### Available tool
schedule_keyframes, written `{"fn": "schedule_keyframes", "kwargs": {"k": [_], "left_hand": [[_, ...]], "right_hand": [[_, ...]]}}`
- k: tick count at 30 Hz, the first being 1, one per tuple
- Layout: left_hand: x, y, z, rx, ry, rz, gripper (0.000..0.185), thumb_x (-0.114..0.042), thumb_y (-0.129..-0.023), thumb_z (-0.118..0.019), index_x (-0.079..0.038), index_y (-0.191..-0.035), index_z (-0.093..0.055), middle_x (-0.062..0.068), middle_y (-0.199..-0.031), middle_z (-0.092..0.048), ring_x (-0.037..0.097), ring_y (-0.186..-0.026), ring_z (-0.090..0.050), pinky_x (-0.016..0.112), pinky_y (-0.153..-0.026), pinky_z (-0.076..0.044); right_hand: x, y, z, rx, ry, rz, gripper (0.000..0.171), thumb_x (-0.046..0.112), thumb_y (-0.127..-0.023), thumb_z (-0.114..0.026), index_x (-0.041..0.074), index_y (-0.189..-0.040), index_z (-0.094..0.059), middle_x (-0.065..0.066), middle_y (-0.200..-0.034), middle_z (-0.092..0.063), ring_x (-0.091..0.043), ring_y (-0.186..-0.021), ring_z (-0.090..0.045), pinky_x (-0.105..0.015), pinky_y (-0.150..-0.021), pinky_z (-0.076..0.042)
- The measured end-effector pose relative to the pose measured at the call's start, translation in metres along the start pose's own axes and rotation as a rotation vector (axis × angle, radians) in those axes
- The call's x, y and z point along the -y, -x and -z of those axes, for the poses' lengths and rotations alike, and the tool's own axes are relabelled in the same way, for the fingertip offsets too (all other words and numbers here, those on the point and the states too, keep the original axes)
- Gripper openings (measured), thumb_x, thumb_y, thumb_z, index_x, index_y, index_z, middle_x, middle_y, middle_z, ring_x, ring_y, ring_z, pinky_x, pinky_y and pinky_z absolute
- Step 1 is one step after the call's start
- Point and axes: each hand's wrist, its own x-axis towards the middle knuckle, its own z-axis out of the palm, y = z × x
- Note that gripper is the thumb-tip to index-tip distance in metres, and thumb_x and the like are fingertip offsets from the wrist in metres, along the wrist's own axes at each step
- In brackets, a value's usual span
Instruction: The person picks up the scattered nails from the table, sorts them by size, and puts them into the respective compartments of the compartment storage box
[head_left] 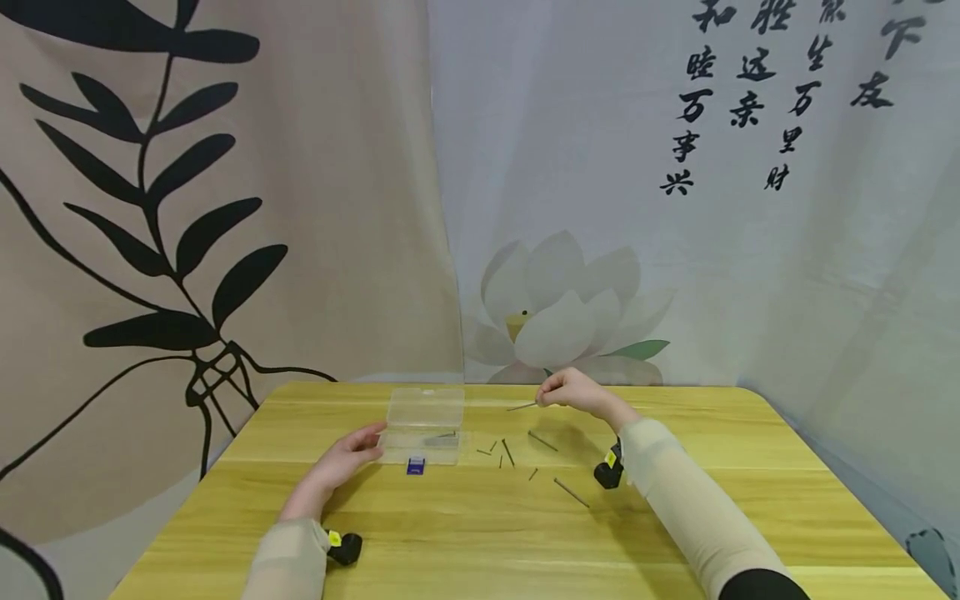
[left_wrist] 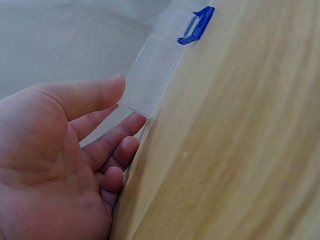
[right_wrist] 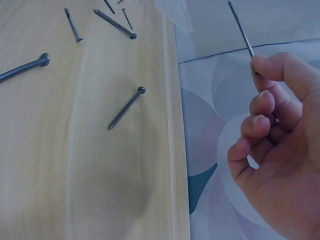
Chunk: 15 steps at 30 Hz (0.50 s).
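Note:
A clear plastic box [head_left: 397, 454] stands with its lid [head_left: 425, 407] raised and a blue latch [head_left: 416, 467] at its front. My left hand [head_left: 341, 463] holds the box's left end, thumb [left_wrist: 102, 94] against the near edge and fingertips at its far side. Above the table's far part, my right hand [head_left: 573, 392] pinches a nail [right_wrist: 241, 29] between thumb and forefinger, its point toward the box. A thin nail [head_left: 444, 435] shows inside the box. On the table, a long nail [head_left: 543, 441] lies below the right hand, and another long nail [head_left: 572, 492] lies nearer me.
Several smaller nails lie right of the box, among them a dark nail [head_left: 508, 452] and a short nail [head_left: 533, 474]. The wooden table [head_left: 450, 542] ends at a far edge before a printed cloth [head_left: 360, 250].

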Motion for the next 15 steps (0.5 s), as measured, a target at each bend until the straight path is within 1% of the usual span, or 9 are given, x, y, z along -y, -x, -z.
{"fn": "schedule_keyframes", "kwargs": {"k": [6,9,15], "left_hand": [[-0.0003,-0.0007,-0.0025,-0.008,-0.006,0.004,0.051,-0.013,-0.097,-0.058,-0.004,-0.145,-0.044,0.028,-0.142,-0.042,0.044,-0.132,-0.036,0.059,-0.107,-0.027],[-0.0002,-0.0015,-0.0029,-0.007,-0.006,0.000,0.051,-0.014,-0.097,-0.059,-0.004,-0.145,-0.044,0.028,-0.142,-0.042,0.044,-0.132,-0.036,0.059,-0.107,-0.027],[0.0002,-0.0021,-0.0019,0.010,-0.004,-0.008,0.051,-0.013,-0.098,-0.058,-0.003,-0.146,-0.042,0.029,-0.143,-0.041,0.045,-0.133,-0.035,0.059,-0.106,-0.028]], "right_hand": [[0.0027,-0.0002,0.0009,-0.004,0.008,-0.014,0.020,0.017,-0.092,-0.066,0.001,-0.101,-0.073,-0.007,-0.103,-0.069,-0.019,-0.095,-0.060,-0.042,-0.086,-0.047],[0.0037,-0.0013,0.0010,-0.007,0.004,-0.018,0.019,0.016,-0.091,-0.066,0.001,-0.100,-0.073,-0.007,-0.102,-0.069,-0.019,-0.093,-0.059,-0.045,-0.085,-0.047],[0.0057,-0.0050,-0.0016,-0.012,-0.008,-0.016,0.018,0.017,-0.091,-0.067,0.002,-0.100,-0.073,-0.005,-0.102,-0.069,-0.019,-0.094,-0.059,-0.045,-0.086,-0.047]]}}
